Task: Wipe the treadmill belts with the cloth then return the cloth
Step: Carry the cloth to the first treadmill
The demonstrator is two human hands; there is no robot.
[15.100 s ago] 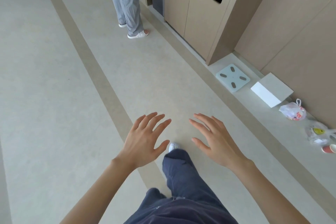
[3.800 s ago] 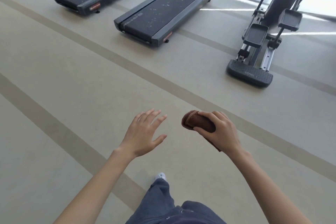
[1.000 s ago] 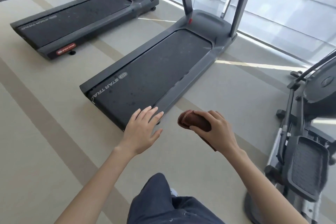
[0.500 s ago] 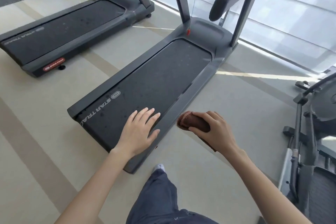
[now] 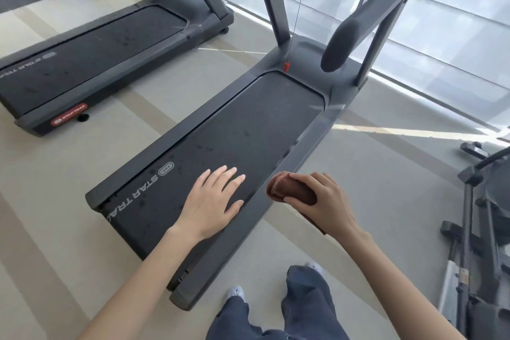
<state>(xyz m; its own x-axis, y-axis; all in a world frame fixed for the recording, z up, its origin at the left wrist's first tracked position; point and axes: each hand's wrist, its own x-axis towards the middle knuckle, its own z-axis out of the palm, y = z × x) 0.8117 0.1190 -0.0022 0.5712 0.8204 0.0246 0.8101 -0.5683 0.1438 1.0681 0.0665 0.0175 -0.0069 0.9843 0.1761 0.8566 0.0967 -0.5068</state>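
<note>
Standing at the near belt [image 5: 234, 132], cloth [image 5: 289, 188] in hand, wiping not yet begun.
The right hand [image 5: 323, 201] has its grip clamped on the bunched brown cloth, which shows over the treadmill's right side rail [image 5: 259, 201], off the belt. The left hand [image 5: 212, 199] has its grip apart, fingers straight, over the rear of the near belt; can't tell if it touches. Best way, as I judge it: get low at the rear end, flatten the cloth under the palm instead of balling it, and press in overlapping lanes rail to rail. Belt shows scattered specks, so pass those twice. Work forward, minding the hanging red safety clip [image 5: 287, 66] and the handrail [image 5: 356, 33]. The far belt [image 5: 96, 50] looks speckled too and likely comes next.
</note>
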